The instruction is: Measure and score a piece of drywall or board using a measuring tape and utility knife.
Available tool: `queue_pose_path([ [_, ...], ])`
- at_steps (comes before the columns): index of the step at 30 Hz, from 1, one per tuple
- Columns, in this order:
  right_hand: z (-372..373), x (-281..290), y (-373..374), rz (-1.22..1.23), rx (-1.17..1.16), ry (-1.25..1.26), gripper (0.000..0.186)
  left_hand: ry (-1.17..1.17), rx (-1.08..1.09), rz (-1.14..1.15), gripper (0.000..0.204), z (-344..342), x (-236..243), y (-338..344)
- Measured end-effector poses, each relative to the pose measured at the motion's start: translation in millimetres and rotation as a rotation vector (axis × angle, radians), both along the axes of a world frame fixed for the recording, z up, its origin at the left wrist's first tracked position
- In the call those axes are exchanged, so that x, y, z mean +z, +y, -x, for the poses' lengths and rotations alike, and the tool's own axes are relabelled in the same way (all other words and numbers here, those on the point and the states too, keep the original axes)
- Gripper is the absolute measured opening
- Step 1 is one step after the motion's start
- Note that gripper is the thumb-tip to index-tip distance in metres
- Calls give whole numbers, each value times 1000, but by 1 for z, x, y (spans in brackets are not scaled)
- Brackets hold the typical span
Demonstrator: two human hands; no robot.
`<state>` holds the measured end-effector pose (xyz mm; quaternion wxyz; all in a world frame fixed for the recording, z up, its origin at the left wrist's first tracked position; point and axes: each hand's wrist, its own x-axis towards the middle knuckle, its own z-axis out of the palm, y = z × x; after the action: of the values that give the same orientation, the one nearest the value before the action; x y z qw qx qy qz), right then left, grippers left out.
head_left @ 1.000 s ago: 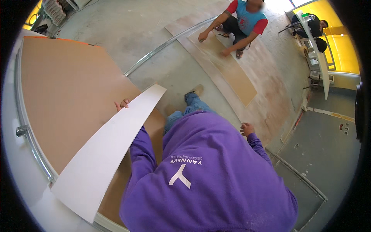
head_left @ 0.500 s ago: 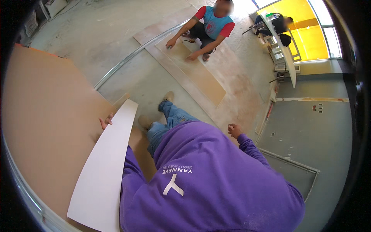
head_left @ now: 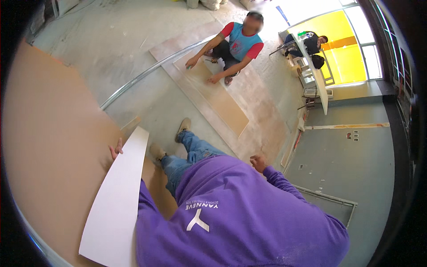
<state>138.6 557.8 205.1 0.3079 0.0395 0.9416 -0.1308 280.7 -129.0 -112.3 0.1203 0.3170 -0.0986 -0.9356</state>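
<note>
So here's where we're at: our left hand (head_left: 116, 149) has the far end of the long white strip (head_left: 116, 200), fingers poking out a bit spread past its left edge, with the rest of the hand tucked behind it, so we can't tell how tight the grip is. Compared with 1 second ago the strip has swung round. It was lying slanted across the big brown board (head_left: 53, 155), and now it runs nearly straight away from us, close along our left sleeve, over the board's right side. It's bowed a little, and the near end sits low by our left elbow. So it's being turned and carried, not laid flat. Our right hand (head_left: 259, 162) is out to the side, loosely curled, with nothing in it that we can see and well apart from the strip. Our legs stretch out onto the concrete floor (head_left: 347, 169) ahead. Further off, 1 person in a red and blue shirt (head_left: 240, 44) crouches on a floor panel (head_left: 222, 100) beside a curved metal track (head_left: 147, 73).
</note>
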Motion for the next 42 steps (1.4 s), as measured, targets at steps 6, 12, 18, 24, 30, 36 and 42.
queue_pose_path([
  [6, 11, -2, -5, -11, -13, -22, 30, 164, -43, 26, 71, -31, 17, -17],
  [12, 27, 1, -19, -9, -5, -63, 33, -128, 73, -89, 76, 0, 27, 8],
  [18, 52, 36, -89, -56, 105, -101, 35, 286, 167, -137, 76, -48, -20, -10],
  [24, 68, 13, -90, 4, 132, -95, 36, -50, 188, -14, 69, -63, -15, 58],
  [30, 84, -6, -90, 20, 174, -88, 36, -224, 95, 61, 62, -111, -17, 130],
  [36, 88, -2, -95, 66, 247, 25, 33, -354, 78, -136, 56, -139, -6, 132],
  [42, 70, -1, -83, -10, 257, -13, 30, -503, -22, -33, 62, -138, 11, 146],
])
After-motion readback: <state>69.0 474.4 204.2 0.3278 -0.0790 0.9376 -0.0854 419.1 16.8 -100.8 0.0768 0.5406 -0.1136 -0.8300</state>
